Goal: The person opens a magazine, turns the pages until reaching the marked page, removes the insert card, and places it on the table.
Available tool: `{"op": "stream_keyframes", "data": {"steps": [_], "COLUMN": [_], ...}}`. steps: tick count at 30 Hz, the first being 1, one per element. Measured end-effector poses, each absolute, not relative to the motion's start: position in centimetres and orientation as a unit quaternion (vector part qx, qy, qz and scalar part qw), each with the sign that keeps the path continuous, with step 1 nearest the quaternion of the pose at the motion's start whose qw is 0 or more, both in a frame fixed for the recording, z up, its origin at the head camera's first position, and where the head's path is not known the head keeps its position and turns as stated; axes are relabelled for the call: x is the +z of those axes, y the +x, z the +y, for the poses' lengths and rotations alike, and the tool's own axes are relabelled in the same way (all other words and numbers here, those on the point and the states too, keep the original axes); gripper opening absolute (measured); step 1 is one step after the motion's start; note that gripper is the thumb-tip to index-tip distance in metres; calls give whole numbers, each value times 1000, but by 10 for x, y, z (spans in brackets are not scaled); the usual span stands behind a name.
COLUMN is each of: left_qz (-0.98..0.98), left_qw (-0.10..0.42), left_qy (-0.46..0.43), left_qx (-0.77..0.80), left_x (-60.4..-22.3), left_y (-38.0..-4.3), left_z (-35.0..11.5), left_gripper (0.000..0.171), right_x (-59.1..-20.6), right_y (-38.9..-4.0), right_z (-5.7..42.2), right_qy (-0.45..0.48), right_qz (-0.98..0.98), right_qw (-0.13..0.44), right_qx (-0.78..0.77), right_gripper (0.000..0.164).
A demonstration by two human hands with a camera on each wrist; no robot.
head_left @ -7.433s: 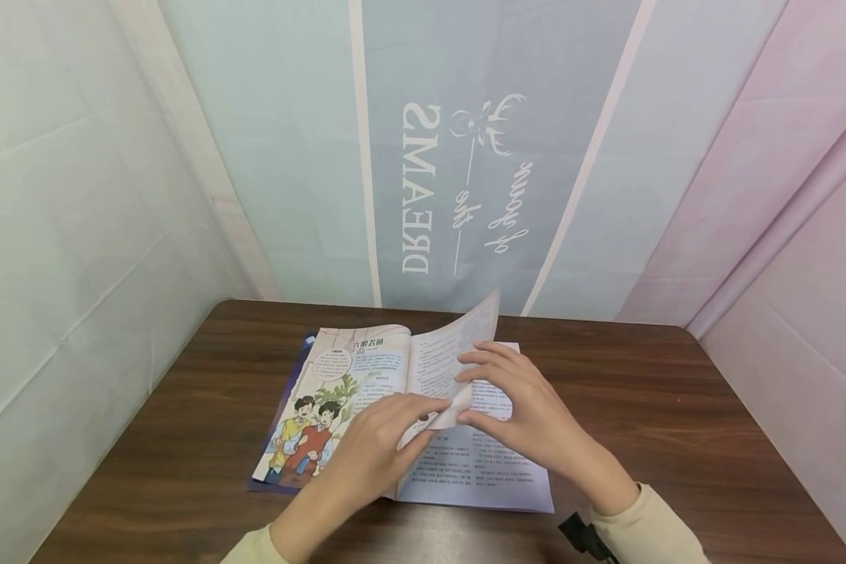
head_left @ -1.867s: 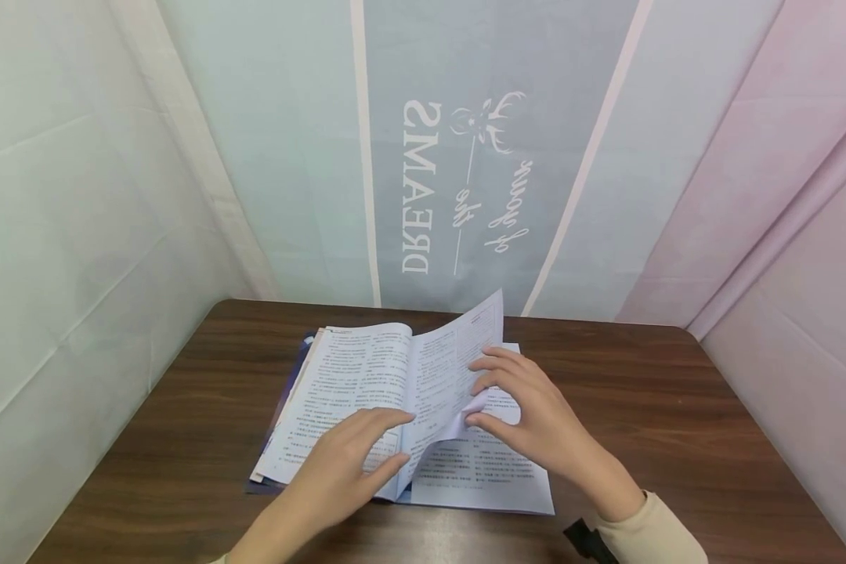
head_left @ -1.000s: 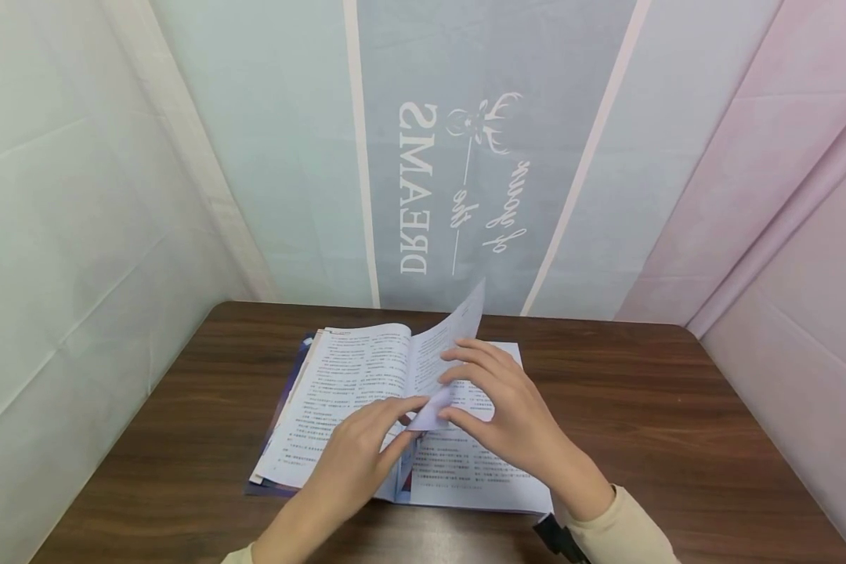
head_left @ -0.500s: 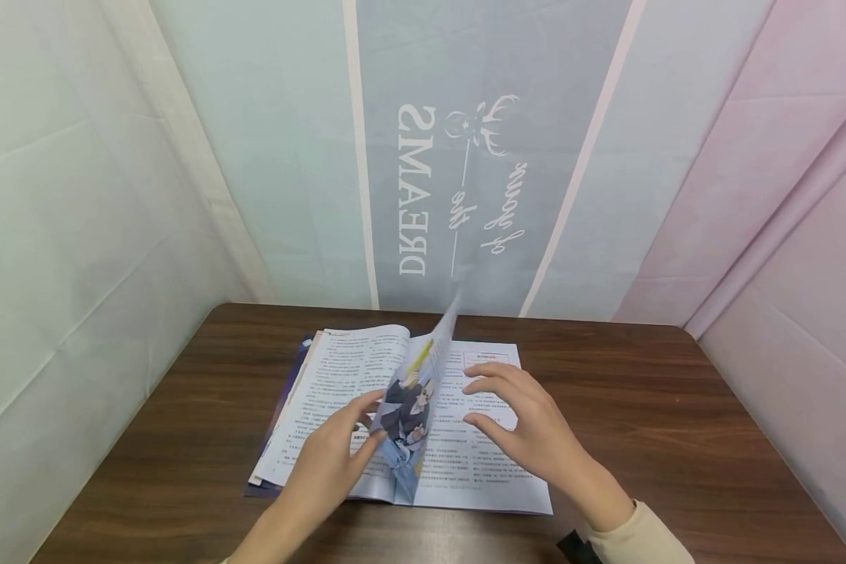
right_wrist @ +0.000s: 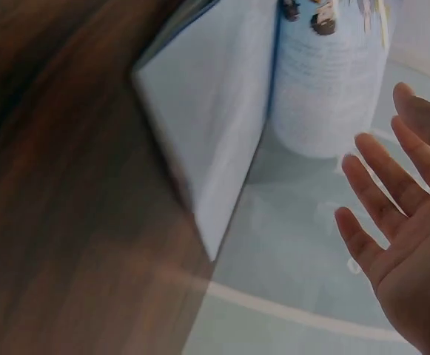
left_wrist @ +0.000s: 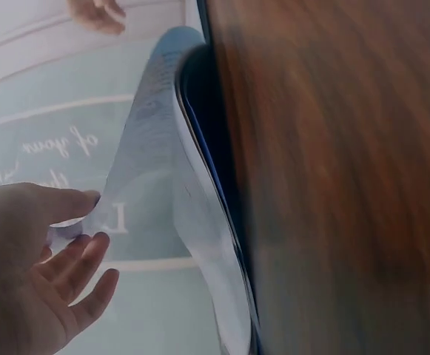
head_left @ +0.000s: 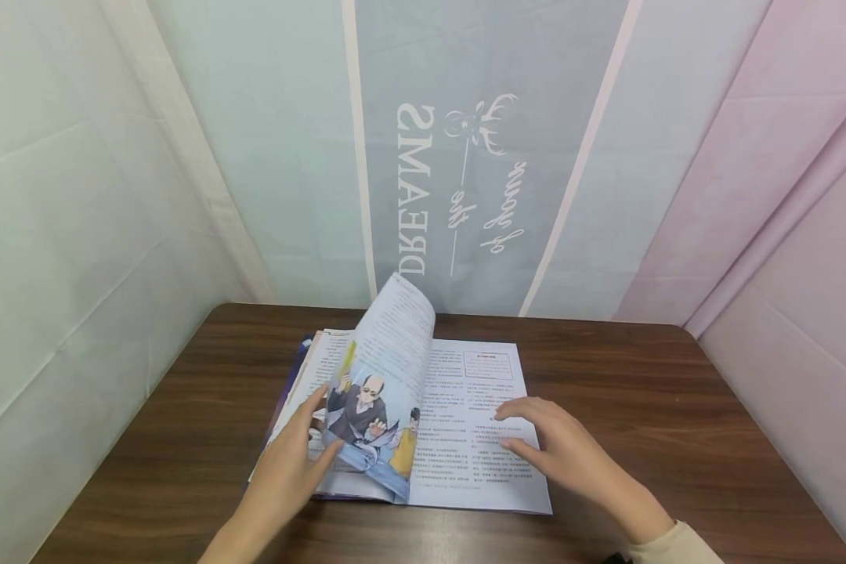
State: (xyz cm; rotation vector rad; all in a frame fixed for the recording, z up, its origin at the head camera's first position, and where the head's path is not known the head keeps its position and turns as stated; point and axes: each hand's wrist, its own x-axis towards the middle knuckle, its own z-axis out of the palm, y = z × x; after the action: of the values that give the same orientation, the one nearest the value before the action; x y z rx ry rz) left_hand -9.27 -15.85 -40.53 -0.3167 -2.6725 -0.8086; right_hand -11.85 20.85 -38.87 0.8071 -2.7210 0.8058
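Note:
An open magazine [head_left: 479, 439] lies on the table with dense print on its right page. One illustrated page [head_left: 366, 407] stands raised and curved over the spine, showing a drawn figure in dark glasses and a dark jacket. My left hand [head_left: 289, 450] pinches the outer edge of that page between thumb and fingers; in the left wrist view the thin sheet [left_wrist: 144, 140] runs from the fingertips to the spine. Over the right page hovers my right hand [head_left: 571, 446], fingers spread and relaxed, holding nothing. The right wrist view shows this hand [right_wrist: 414, 207] apart from the pages.
The dark wood table [head_left: 641, 407] extends around the magazine on all sides. Behind it hangs a pale blue-grey cloth [head_left: 465, 180] with mirrored lettering. Light fabric walls close in the left and right sides.
The right hand let go of the lifted page and drew back to the right. Now in the left hand, the page has swung left across the spine, its illustration turned into view.

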Motion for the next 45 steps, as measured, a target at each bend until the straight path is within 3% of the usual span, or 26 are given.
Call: {"op": "stream_keyframes", "data": {"steps": [8,17,27,36,45], "left_qz": [-951,-961,-972,-976,-976], "left_qw": [124,99,48,13,-18], "left_qy": [-92,-85,-90,-102,-100], "left_qx": [-266,-243,-212,-191,-192], "left_x": [-410,-414,-420,-428,-430], "left_y": [-93,-95,-94,-98,-102], "left_z": [-180,-197,-215,-229,-236], "left_gripper": [90,76,79,78,76], "right_x": [-400,-411,-425,-432,-430], "right_y": [-113,-109,-107,-107,-102], "right_z": [227,243,262,270,273], "right_qy": [253,244,255,296,257], "right_qz": [-931,-941,-928,-913,-931], "right_qw": [60,11,5,45,-50], "right_qx": [256,234,270,277,253], "right_gripper": [33,31,38,48,56]}}
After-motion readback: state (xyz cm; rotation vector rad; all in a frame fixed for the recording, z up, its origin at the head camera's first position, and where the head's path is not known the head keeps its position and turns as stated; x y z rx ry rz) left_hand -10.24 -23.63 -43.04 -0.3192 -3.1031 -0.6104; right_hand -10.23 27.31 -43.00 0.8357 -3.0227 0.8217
